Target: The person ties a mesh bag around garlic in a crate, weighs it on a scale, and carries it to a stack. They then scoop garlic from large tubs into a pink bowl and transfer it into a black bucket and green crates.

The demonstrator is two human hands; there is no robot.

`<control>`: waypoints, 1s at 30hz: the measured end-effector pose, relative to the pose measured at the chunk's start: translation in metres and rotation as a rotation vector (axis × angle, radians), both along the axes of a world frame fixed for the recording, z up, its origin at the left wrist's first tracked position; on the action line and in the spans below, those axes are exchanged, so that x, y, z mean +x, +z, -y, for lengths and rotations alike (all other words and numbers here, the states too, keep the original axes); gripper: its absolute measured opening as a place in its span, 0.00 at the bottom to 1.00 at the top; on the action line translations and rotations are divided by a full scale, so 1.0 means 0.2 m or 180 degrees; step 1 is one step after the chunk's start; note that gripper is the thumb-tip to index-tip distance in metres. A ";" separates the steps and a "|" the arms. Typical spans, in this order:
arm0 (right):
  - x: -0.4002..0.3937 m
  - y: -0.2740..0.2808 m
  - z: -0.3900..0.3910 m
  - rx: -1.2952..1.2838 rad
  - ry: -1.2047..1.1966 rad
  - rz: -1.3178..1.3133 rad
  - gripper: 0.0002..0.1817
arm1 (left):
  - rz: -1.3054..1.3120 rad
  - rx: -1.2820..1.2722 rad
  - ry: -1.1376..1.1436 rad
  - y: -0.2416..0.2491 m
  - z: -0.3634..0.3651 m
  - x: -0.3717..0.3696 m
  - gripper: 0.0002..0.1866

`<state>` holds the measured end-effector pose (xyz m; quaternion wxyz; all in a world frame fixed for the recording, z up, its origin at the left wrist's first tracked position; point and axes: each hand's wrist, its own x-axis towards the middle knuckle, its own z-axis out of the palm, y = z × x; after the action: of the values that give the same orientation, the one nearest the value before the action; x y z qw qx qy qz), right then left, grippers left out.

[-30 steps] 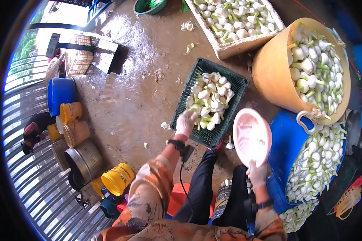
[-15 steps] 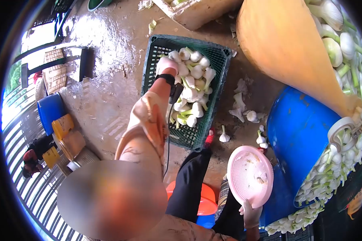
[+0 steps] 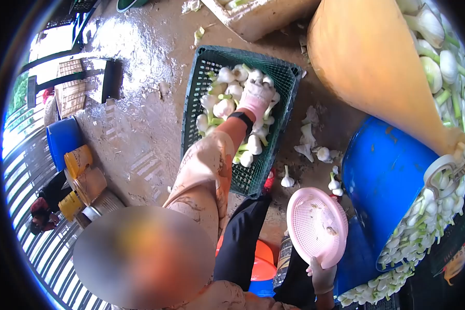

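Note:
A green plastic crate (image 3: 190,116) holds several white garlic bulbs (image 3: 223,108) with short green stems. My left hand (image 3: 257,94), in a pale glove with a dark band at the wrist, rests on the bulbs at the crate's upper right, its fingers apart and bent down over them. Low on the right, my right hand (image 3: 323,276), also gloved, grips the lower rim of a pink mesh basket (image 3: 299,227). The basket is tilted, with small scraps inside.
Right of the crate, loose garlic (image 3: 287,178) and peelings lie on the wet floor. A tipped blue barrel (image 3: 382,175) spills garlic at the right, below a large yellow container (image 3: 367,57). A pale box (image 3: 258,23) stands beyond the crate. A person (image 3: 41,214) is at far left.
My left hand has moved right across the garlic, from the crate's left side to its upper right. The pink basket has shifted slightly left, still in my right hand.

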<state>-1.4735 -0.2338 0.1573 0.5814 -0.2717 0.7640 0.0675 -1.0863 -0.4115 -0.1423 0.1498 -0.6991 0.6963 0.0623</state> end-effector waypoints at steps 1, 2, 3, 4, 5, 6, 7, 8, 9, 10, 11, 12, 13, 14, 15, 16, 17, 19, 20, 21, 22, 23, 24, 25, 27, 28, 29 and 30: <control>0.00 0.01 0.00 0.0007 0.0031 -0.0067 0.10 | 0.0177 -0.0007 -0.0225 0.05 0.02 0.00 0.11; -0.01 0.02 -0.01 0.0023 0.0015 -0.0069 0.10 | -0.0249 0.0036 -0.0156 0.11 0.02 0.03 0.10; -0.02 0.02 -0.01 -0.0043 -0.0040 -0.0033 0.09 | -0.0231 0.0032 -0.0175 0.21 0.03 0.06 0.10; -0.03 0.02 -0.01 -0.0113 -0.0094 0.0015 0.08 | -0.1266 0.0012 0.0735 0.31 0.03 0.11 0.06; -0.03 0.02 -0.01 -0.0112 -0.0109 0.0050 0.08 | -0.2292 -0.0003 0.1655 0.42 0.02 0.16 0.04; -0.03 0.02 -0.01 -0.0077 -0.0190 0.0057 0.07 | -0.2575 -0.0319 0.1837 0.60 -0.02 0.22 0.04; -0.03 0.02 -0.01 -0.0049 -0.0269 0.0065 0.06 | -0.2861 -0.0647 0.2011 0.75 -0.08 0.30 0.06; -0.01 0.03 0.00 -0.0066 -0.0274 0.0106 0.06 | -0.2982 -0.0744 0.2217 0.83 -0.18 0.45 0.09; 0.01 0.03 0.02 -0.0099 -0.0350 0.0146 0.05 | -0.3102 -0.0844 0.2423 0.90 -0.28 0.61 0.13; 0.04 0.03 0.03 -0.0127 -0.0423 0.0186 0.05 | -0.3445 -0.1037 0.2832 0.95 -0.40 0.75 0.18; 0.04 0.04 0.02 -0.0120 -0.0416 0.0226 0.05 | -0.3782 -0.1225 0.3257 0.98 -0.55 0.88 0.24; 0.05 0.04 0.01 -0.0067 -0.0449 0.0197 0.05 | -0.1640 0.0103 0.2854 0.85 -0.82 1.08 0.30; 0.06 0.02 0.01 -0.0054 -0.0487 0.0180 0.05 | 0.0492 0.1284 0.2213 0.73 -1.00 1.21 0.35; 0.08 -0.02 0.03 -0.0096 -0.0510 0.0217 0.05 | 0.0367 0.1424 0.2147 0.81 -0.93 1.16 0.33; 0.09 -0.01 0.03 -0.0065 -0.0496 0.0264 0.06 | 0.0228 0.1668 0.2089 0.90 -0.88 1.04 0.31; 0.09 0.01 0.01 -0.0007 -0.0468 0.0303 0.07 | -0.0404 0.1317 0.2409 0.91 -0.85 0.94 0.26; 0.10 -0.01 0.00 -0.0024 -0.0452 0.0320 0.07 | -0.1038 0.0844 0.2709 0.88 -0.74 0.85 0.22; 0.10 -0.02 -0.03 0.0065 -0.0411 0.0186 0.08 | -0.2175 0.0024 0.2450 0.80 -0.53 0.61 0.14; 0.10 -0.03 -0.03 0.0054 -0.0407 0.0162 0.08 | -0.1837 -0.0132 0.2011 0.73 -0.44 0.53 0.14; 0.09 -0.02 -0.03 0.0118 -0.0334 0.0202 0.09 | -0.1496 -0.0270 0.1575 0.66 -0.37 0.47 0.15; 0.09 -0.02 -0.03 0.0189 -0.0259 0.0247 0.09 | -0.1066 0.0065 0.1737 0.57 -0.28 0.41 0.15; 0.09 -0.02 -0.04 0.0204 -0.0256 0.0223 0.09 | -0.0629 0.0402 0.1883 0.48 -0.20 0.40 0.16; 0.09 -0.02 -0.04 0.0217 -0.0295 0.0220 0.09 | -0.0636 0.0690 0.2064 0.37 -0.18 0.41 0.16; 0.08 -0.02 -0.04 0.0224 -0.0342 0.0216 0.09 | -0.0643 0.0977 0.2231 0.25 -0.17 0.42 0.16; 0.05 -0.04 -0.07 0.0147 -0.0343 0.0232 0.08 | -0.0148 0.0804 0.1885 0.13 -0.20 0.40 0.12; 0.05 -0.05 -0.08 0.0048 -0.0325 0.0291 0.07 | -0.0092 0.0826 0.1984 0.11 -0.19 0.39 0.12; 0.05 -0.05 -0.09 0.0065 -0.0345 0.0291 0.07 | -0.0031 0.0853 0.2082 0.09 -0.19 0.38 0.12; 0.05 -0.05 -0.08 0.0123 -0.0353 0.0262 0.07 | -0.0415 0.0958 0.2429 0.17 -0.18 0.38 0.11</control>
<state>-1.4634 -0.2177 0.1479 0.6203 -0.2201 0.7519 0.0387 -1.0104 -0.3749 -0.1090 0.1721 -0.8720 0.3784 0.2585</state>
